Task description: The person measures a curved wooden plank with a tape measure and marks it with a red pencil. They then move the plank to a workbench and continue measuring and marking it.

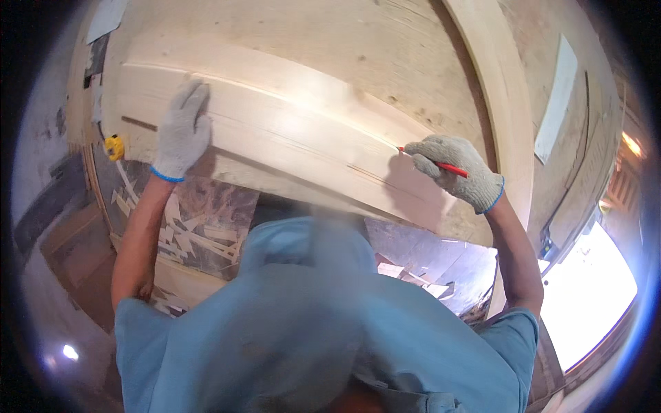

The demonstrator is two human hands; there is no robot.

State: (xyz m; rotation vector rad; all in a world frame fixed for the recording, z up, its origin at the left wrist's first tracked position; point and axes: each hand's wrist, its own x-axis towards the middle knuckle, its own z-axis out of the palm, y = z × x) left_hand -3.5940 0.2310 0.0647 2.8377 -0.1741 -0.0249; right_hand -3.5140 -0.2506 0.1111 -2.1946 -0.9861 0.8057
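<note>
My left hand [184,131], in a pale knit work glove with a blue cuff, rests on the left part of a long, light wooden board [289,131]. Its fingers are stretched out over the wood, and it grips nothing. In a matching glove, my right hand [458,165] is closed around a red pencil [452,169] at the board's right part. The pencil's tip points left, at or close to the wood; whether it touches I cannot tell. Thin dark lines run along the board.
A yellow tape measure [114,147] hangs at the worktable's left edge. Beyond the board lies a large wooden panel [330,34], with a curved wooden strip [506,103] on the right and a white sheet [556,100] past it. Wood offcuts [182,230] litter the floor below.
</note>
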